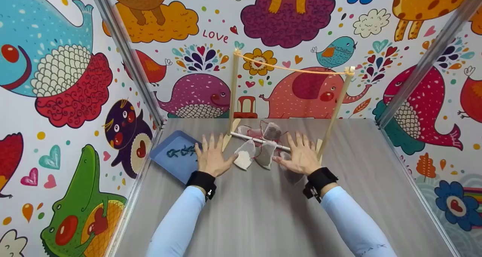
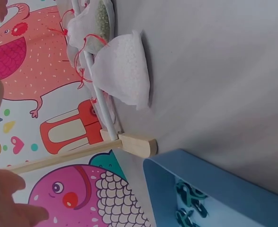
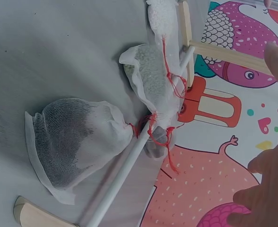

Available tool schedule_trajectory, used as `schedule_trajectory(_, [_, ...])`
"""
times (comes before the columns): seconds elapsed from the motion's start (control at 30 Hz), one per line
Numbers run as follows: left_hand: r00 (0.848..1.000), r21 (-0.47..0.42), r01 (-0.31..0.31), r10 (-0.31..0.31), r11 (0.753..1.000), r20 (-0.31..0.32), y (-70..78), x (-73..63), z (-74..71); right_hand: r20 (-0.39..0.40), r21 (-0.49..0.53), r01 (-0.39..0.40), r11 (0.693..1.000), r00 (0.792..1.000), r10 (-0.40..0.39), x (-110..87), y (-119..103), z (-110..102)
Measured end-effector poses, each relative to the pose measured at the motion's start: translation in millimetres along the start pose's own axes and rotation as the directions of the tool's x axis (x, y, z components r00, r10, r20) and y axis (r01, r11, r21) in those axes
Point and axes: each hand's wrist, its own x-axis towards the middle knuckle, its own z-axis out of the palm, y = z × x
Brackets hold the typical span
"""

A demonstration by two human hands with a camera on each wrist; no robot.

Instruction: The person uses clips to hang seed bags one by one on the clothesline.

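Observation:
Several white mesh sachets tied with red string lie around a thin white rod [image 1: 246, 137] at the back of the table. One sachet [image 2: 122, 71] has white filling, another [image 3: 150, 73] holds greenish grains, and a third [image 3: 63, 146] is dark inside. My left hand [image 1: 214, 157] is spread with fingers straight, between the blue tray [image 1: 179, 172] and the white-filled sachet. On the other side my right hand [image 1: 303, 157] is also spread flat, partly covering the dark sachet in the head view. Neither hand grips anything.
Two wooden posts [image 1: 234, 95] on flat wooden feet [image 2: 138, 144] stand behind the hands, with an orange cord [image 1: 290, 68] strung between their tops. Dark green hook-like pieces [image 1: 188, 150] lie in the tray. Cartoon-printed walls [image 1: 214, 19] enclose the table.

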Motion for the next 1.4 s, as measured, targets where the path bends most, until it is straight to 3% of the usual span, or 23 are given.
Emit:
schedule_trajectory(0.17, [1.0, 0.003, -0.017, 0.017, 1.0, -0.005, 1.7, 6.6, 0.1, -0.027, 0.008, -0.002, 1.0, 1.0, 0.002, 3.0, 3, -2])
schedule_trajectory(0.3, [0.997, -0.005, -0.054, 0.053, 0.999, -0.054, 1.8, 10.2, 2.1, -0.056, 0.023, 0.014, 1.0, 0.998, -0.013, 4.1, 4, -1])
schedule_trajectory(0.47, [0.987, -0.022, -0.109, 0.105, 0.994, -0.125, -0.4, 8.0, 5.8, -0.064, 0.056, 0.02, 0.998, 0.998, -0.016, 1.0, 5, 3])
schedule_trajectory(0.6, [0.986, -0.051, -0.126, 0.12, 0.991, -0.12, -5.5, 5.3, 10.1, -0.042, 0.052, 0.003, 0.999, 0.999, 0.0, -3.7, 7, 8])
schedule_trajectory(0.73, [0.995, -0.059, -0.091, 0.088, 0.994, -0.056, -18.0, 5.3, 13.8, -0.028, 0.059, -0.027, 0.998, 0.999, 0.029, -7.8, 10, 14])
schedule_trajectory(0.87, [1.0, -0.043, -0.008, 0.008, 0.999, 0.013, -40.5, 11.9, 17.1, -0.004, 0.064, -0.033, 0.997, 0.999, 0.033, -11.4, 13, 21])
schedule_trajectory(1.03, [0.993, -0.054, 0.098, -0.095, 0.994, 0.067, -72.7, 25.7, 26.2, -0.032, 0.062, 0.016, 0.998, 0.999, -0.014, -18.4, 21, 29])
schedule_trajectory(1.1, [0.989, -0.055, 0.119, -0.113, 0.991, 0.095, -88.0, 30.4, 37.9, -0.056, 0.059, 0.038, 0.998, 0.998, -0.035, -21.6, 24, 30])
schedule_trajectory(1.2, [0.969, -0.062, 0.143, -0.127, 0.988, 0.211, -98.8, 30.8, 45.9, -0.075, 0.051, 0.059, 0.997, 0.996, -0.055, -25.5, 29, 34])
schedule_trajectory(1.3, [0.933, -0.062, 0.151, -0.121, 0.987, 0.339, -103.5, 27.6, 49.3, -0.082, 0.047, 0.067, 0.997, 0.995, -0.063, -28.5, 33, 38])
schedule_trajectory(1.33, [0.915, -0.064, 0.164, -0.128, 0.984, 0.382, -99.4, 25.0, 43.8, -0.085, 0.047, 0.069, 0.997, 0.994, -0.065, -29.5, 33, 39])
schedule_trajectory(1.4, [0.907, -0.033, 0.146, -0.12, 0.989, 0.404, -100.7, 22.6, 44.5, -0.084, 0.053, 0.073, 0.996, 0.994, -0.068, -31.7, 34, 41])
